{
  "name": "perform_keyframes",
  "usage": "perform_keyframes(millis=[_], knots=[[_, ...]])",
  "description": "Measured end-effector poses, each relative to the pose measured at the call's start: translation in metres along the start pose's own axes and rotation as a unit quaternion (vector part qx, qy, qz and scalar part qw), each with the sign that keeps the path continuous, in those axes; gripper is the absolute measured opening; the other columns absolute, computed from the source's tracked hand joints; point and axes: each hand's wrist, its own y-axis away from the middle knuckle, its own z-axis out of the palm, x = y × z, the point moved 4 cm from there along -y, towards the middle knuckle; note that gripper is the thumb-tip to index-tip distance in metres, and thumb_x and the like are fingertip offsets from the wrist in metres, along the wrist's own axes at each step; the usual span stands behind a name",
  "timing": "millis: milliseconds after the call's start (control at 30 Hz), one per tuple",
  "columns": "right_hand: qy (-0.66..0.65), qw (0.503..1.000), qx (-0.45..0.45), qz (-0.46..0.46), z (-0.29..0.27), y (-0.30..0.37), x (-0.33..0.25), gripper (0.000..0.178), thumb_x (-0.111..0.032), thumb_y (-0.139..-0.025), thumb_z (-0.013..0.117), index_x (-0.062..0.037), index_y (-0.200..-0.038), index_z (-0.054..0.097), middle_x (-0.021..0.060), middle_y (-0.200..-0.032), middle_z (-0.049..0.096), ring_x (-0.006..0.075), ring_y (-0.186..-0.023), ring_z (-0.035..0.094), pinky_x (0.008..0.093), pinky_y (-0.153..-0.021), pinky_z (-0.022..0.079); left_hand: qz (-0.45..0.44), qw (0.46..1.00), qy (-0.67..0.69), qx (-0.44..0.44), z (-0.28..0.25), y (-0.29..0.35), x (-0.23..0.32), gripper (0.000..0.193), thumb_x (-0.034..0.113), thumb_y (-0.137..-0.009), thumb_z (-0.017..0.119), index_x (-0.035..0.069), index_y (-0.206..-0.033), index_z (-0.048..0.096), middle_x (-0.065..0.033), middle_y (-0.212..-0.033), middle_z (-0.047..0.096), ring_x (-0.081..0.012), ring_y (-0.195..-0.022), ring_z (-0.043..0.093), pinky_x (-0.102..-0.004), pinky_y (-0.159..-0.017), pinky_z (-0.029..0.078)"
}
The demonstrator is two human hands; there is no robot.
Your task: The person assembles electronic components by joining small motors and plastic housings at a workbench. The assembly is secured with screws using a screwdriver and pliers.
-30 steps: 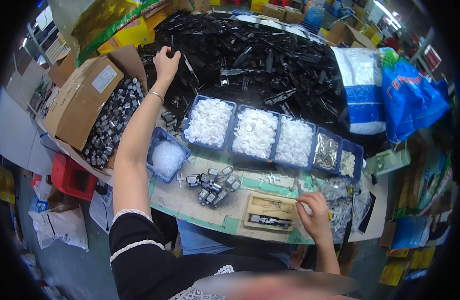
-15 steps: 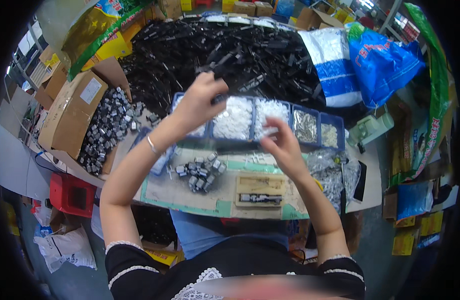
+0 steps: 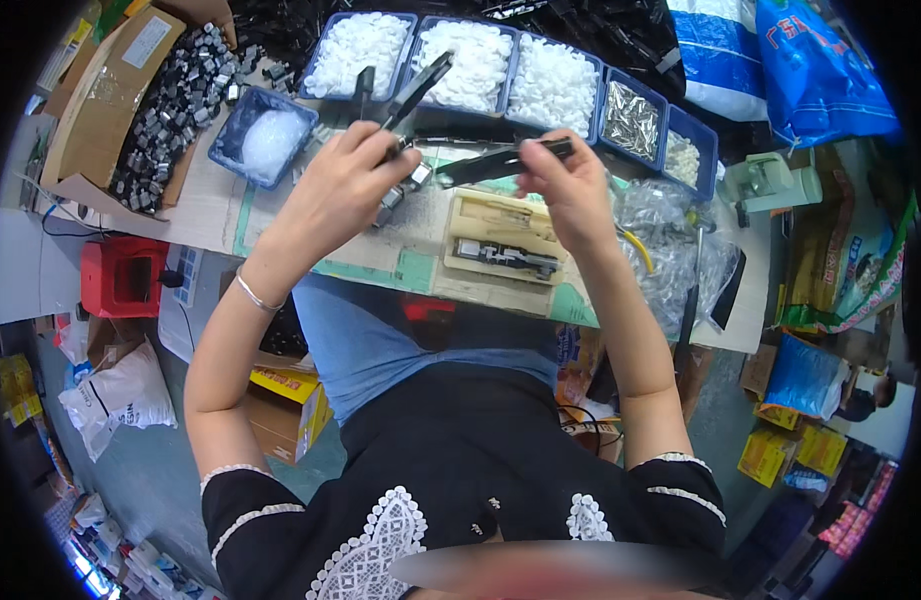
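My left hand (image 3: pixel 342 188) is closed around two slim black plastic pieces (image 3: pixel 418 92), whose ends stick up past the fingers. Between thumb and fingers of my right hand (image 3: pixel 572 195) is a long black plastic strip (image 3: pixel 480 168), pointing left toward the other hand. Below it on the bench lies a cream-coloured fixture block (image 3: pixel 458 268) with a black and silver part (image 3: pixel 505 256) in its front slot. Partly hidden behind my left hand are small metal-and-black blocks (image 3: pixel 392 205).
Blue bins (image 3: pixel 557 128) of white pieces, metal pins and small cream parts line the back. A blue tray (image 3: pixel 242 172) with a clear bag stands left, beside a carton (image 3: pixel 85 165) of dark blocks. Clear plastic bags (image 3: pixel 670 240) lie right, near a pale green holder (image 3: pixel 780 185).
The view has tilted downward. My left hand has come back from the black heap with black pieces in it. My right hand now grips a black strip over the bench.
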Motion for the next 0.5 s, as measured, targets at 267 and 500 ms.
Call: perform_keyframes(millis=[267,500], knots=[[-0.083,0.989,0.055,0.112,-0.048,0.032,0.023,0.017,-0.01,-0.089,0.061,-0.0029,-0.102,0.055,0.005,-0.08,0.059,0.0152,-0.065,0.062,0.0266,-0.057,0.053,0.001,0.984,0.01,-0.178,0.037,0.027,0.004,0.026,0.009,-0.079,0.061,0.009,-0.104,0.066,-0.0082,-0.124,0.052,-0.024,-0.107,0.051,-0.0359,-0.083,0.043],[-0.068,0.989,0.046,0.126,-0.053,0.054,0.014,0.01,-0.007,-0.089,0.059,-0.0013,-0.096,0.055,0.0061,-0.082,0.06,0.017,-0.071,0.066,0.0273,-0.062,0.057,-0.071,0.967,0.174,-0.173,0.031,0.025,-0.002,0.015,0.02,-0.083,0.063,0.008,-0.089,0.072,-0.0088,-0.118,0.059,-0.0266,-0.114,0.05,-0.0435,-0.098,0.033]])
